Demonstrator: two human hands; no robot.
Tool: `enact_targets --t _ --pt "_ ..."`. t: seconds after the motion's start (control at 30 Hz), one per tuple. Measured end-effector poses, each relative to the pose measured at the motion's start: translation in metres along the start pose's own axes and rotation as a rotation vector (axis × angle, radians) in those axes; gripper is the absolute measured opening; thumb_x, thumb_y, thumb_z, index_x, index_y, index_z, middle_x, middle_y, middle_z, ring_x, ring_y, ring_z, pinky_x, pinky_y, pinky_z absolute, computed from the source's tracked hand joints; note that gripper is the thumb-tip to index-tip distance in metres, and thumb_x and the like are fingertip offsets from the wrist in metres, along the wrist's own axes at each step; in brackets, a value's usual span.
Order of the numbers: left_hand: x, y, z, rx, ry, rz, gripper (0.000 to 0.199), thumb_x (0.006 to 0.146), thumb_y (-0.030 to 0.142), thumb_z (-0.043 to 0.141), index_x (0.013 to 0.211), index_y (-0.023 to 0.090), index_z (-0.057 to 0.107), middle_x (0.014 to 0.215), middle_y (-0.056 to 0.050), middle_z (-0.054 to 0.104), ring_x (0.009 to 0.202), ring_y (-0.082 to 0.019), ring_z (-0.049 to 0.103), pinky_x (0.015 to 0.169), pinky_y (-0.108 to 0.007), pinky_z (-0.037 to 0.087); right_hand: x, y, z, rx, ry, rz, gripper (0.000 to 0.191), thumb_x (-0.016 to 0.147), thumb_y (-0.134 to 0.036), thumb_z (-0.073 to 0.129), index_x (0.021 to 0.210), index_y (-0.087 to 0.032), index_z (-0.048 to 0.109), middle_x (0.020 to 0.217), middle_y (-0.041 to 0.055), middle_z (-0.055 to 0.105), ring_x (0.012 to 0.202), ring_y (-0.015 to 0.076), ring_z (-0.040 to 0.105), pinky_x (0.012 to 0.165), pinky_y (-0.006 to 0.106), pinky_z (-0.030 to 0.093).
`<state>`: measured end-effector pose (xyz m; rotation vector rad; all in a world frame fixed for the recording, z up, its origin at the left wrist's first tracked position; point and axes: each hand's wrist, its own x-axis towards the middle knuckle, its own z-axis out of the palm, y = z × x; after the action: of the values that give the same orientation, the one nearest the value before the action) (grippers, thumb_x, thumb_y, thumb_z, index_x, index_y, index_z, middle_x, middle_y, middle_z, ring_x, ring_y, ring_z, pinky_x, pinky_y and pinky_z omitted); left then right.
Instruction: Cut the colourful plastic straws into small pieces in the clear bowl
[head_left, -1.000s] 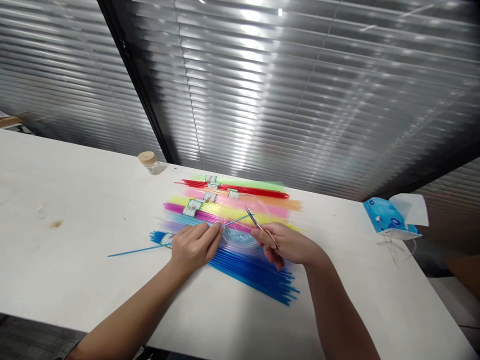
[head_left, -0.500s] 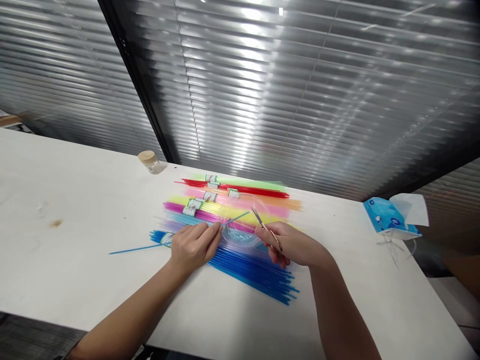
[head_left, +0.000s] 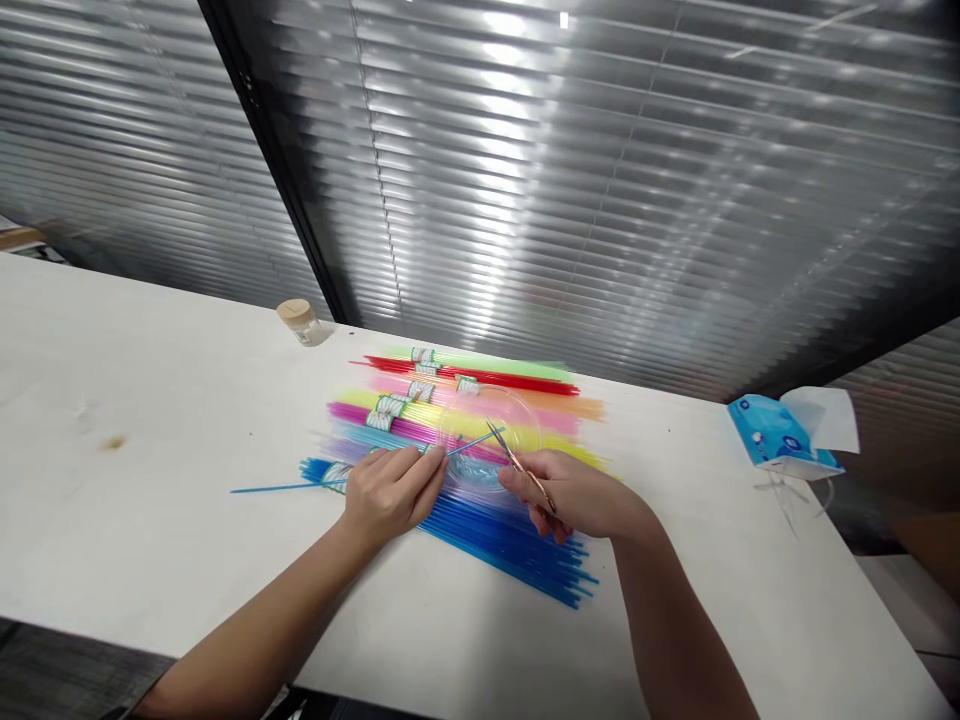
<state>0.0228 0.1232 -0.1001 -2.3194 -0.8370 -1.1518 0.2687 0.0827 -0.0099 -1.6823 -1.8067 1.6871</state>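
My left hand (head_left: pixel 395 492) is closed around a thin blue straw (head_left: pixel 274 488), which sticks out on both sides of the fist. Its right end rises over a round clear container (head_left: pixel 531 410). Scissors (head_left: pixel 519 466) are in my right hand (head_left: pixel 551 492), their blades at the straw's right tip. Beneath both hands lie bundles of coloured straws: dark blue (head_left: pixel 502 545) nearest me, then light blue, purple, yellow, pink, red (head_left: pixel 517 381) and green at the back. Paper bands wrap the bundles near their left ends. Small light-blue pieces appear to lie in the container.
On the white table (head_left: pixel 172 400), a small jar (head_left: pixel 299 322) with a tan lid stands at the back left. A blue tissue pack (head_left: pixel 780 437) lies at the right edge, with clear strips below it. Blinds (head_left: pixel 480 180) rise behind the table.
My right hand and the scissors have moved left, bringing the blades to the straw's tip. The straw's left end has shifted slightly up and to the right.
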Motion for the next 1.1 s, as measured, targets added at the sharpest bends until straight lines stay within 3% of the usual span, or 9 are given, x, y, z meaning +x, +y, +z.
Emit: enact_targets --t 1.1 --pt "0.0004 0.0006 -0.0005 0.011 0.004 0.024 0.011 0.089 0.017 0.064 0.099 0.017 0.065 0.059 0.004 0.06 0.046 -0.009 0.048 0.05 -0.027 0.036 0.0015 -0.0006 0.0014 -0.002 -0.034 -0.047 0.053 0.09 -0.072 0.051 0.081 -0.021 0.043 0.063 -0.0026 0.06 0.046 0.0105 0.053 0.048 0.023 0.041"
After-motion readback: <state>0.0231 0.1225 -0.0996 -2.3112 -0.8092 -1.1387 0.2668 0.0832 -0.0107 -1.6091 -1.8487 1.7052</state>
